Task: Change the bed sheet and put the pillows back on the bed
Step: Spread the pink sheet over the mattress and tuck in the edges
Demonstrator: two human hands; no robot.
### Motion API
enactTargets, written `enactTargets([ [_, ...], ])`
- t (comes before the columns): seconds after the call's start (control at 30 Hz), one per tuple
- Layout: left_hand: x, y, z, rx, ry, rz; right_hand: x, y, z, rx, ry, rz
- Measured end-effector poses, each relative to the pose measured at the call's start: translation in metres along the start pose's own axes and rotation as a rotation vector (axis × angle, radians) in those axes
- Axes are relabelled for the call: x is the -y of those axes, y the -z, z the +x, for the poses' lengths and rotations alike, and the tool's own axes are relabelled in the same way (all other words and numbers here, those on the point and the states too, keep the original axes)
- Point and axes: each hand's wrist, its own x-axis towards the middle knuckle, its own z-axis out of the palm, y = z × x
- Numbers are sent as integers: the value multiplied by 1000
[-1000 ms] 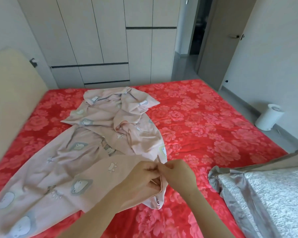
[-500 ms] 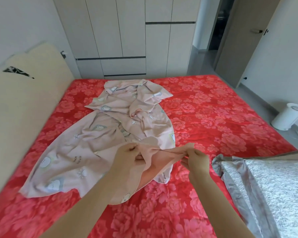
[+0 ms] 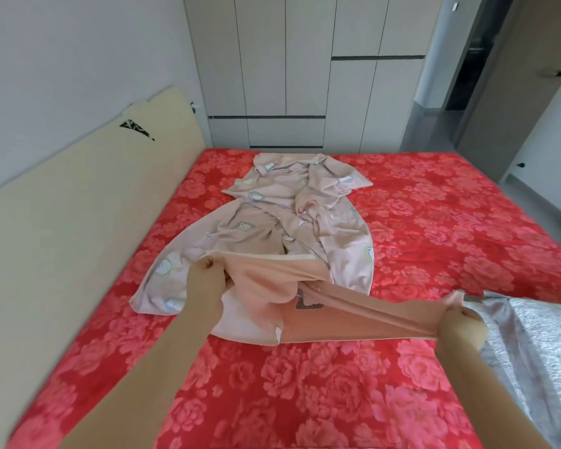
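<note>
A pale pink sheet (image 3: 292, 218) with small cartoon prints lies crumpled along the middle of the bed, which is covered in a red floral cover (image 3: 434, 222). My left hand (image 3: 204, 277) grips the sheet's near edge at the left. My right hand (image 3: 460, 322) grips the same edge far to the right, so the hem is stretched taut between them above the red cover. A grey-silver pillow (image 3: 538, 345) lies at the bed's near right side, just behind my right hand.
A beige padded headboard (image 3: 78, 222) runs along the left side of the bed. Pale wardrobe doors (image 3: 289, 76) stand behind the bed's far end. An open door (image 3: 512, 92) and grey floor lie at the right.
My hands have moved apart from a shared pinch at the centre, the right one drawing the sheet's edge out to the right. The view has swung left, and the white bin has left the frame.
</note>
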Motion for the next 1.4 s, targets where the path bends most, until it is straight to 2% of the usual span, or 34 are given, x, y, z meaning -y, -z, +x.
enactTargets([
  [0.07,-5,33,-12,-37,-62,29,-6,23,-20,-52,183,-51],
  [0.13,-16,58,-23,-73,-115,39,0,44,-46,49,425,-109],
  [0.23,-42,81,-37,-112,-231,47,13,72,-85,286,861,-308],
  [0.3,-61,90,-44,-123,-316,55,25,86,-104,298,1091,-340],
  [0.37,-79,99,-54,-140,-379,61,39,96,-110,239,1223,-312],
  [0.47,-113,115,-71,-187,-458,60,64,117,-101,181,1324,-239],
  [0.6,-161,118,-100,-227,-559,57,114,166,-61,-15,1482,-228],
  [0.8,-219,43,-158,-236,-684,-32,162,297,43,-415,1528,-455],
  [0.87,-222,8,-179,-200,-734,-7,147,319,71,-438,1577,-619],
  [0.93,-214,-28,-199,-148,-738,65,118,320,90,-390,1640,-771],
  [0.97,-205,-45,-208,-119,-723,99,100,316,98,-330,1619,-876],
  [1.0,-195,-60,-218,-87,-706,125,82,314,103,-236,1490,-1067],
  [1.07,-173,-77,-229,-48,-692,172,40,308,116,2,1092,-1466],
  [1.13,-152,-79,-237,-13,-680,245,2,305,131,263,801,-1664],
  [1.23,-118,-71,-255,100,-672,390,-30,292,130,557,622,-1902],
  [1.3,-100,-64,-269,196,-636,403,-30,268,113,654,686,-1699],
  [1.37,-89,-54,-278,248,-585,400,-24,231,84,731,760,-1328],
  [1.4,-85,-49,-282,264,-559,394,-25,209,72,800,732,-1153],
])
